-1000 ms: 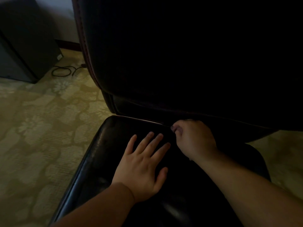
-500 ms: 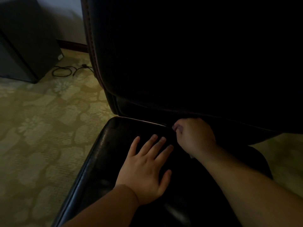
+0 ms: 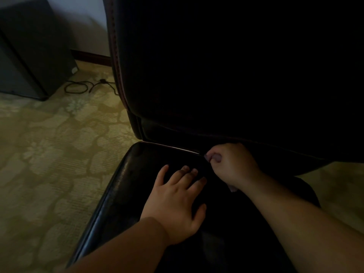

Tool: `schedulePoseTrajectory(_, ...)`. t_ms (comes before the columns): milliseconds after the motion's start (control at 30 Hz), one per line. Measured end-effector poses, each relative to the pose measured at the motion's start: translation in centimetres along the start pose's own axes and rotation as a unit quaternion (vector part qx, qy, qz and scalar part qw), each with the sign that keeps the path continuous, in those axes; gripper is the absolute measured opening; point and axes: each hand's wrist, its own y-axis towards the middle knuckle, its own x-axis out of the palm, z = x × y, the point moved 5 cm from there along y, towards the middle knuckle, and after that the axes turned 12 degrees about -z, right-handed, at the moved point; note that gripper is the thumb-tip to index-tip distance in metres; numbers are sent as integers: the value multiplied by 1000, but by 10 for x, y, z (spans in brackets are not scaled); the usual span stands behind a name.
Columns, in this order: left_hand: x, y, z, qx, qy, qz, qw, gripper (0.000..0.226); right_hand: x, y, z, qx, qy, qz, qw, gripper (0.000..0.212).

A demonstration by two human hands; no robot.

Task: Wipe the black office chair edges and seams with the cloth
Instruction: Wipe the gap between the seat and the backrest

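Observation:
The black office chair [image 3: 126, 186] fills the middle and right of the dim head view, its tall backrest [image 3: 216, 75] rising above the glossy seat. My left hand [image 3: 177, 201] lies flat on the seat with its fingers spread. My right hand [image 3: 232, 164] is curled into a fist at the seam where the seat meets the backrest. It grips a small cloth [image 3: 232, 188], of which only a pale scrap shows under the wrist and by the fingertips.
Patterned yellow-green carpet [image 3: 49, 164] spreads to the left of the chair. A dark cabinet [image 3: 25, 52] stands at the back left by the wall. A black cable [image 3: 78, 88] loops on the floor beside it.
The view has shifted a little, so the chair sits further right. My right hand has stayed at the seat-back seam and my left hand has stayed flat on the seat.

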Motion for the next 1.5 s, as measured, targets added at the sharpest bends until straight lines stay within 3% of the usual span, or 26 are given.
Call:
schedulePoseTrajectory(233,6,3,-2,-4,0,2,1000,61,3,1,-5,20,-8,37,999,21)
schedulePoseTrajectory(433,11,4,-3,4,4,27,1000,59,2,-3,-3,2,21,24,1000,21)
schedulePoseTrajectory(633,14,4,-5,-2,9,35,999,60,9,3,-8,12,-11,77,997,19)
schedulePoseTrajectory(1500,19,5,-6,-13,34,30,999,68,5,6,-4,-14,51,32,998,22)
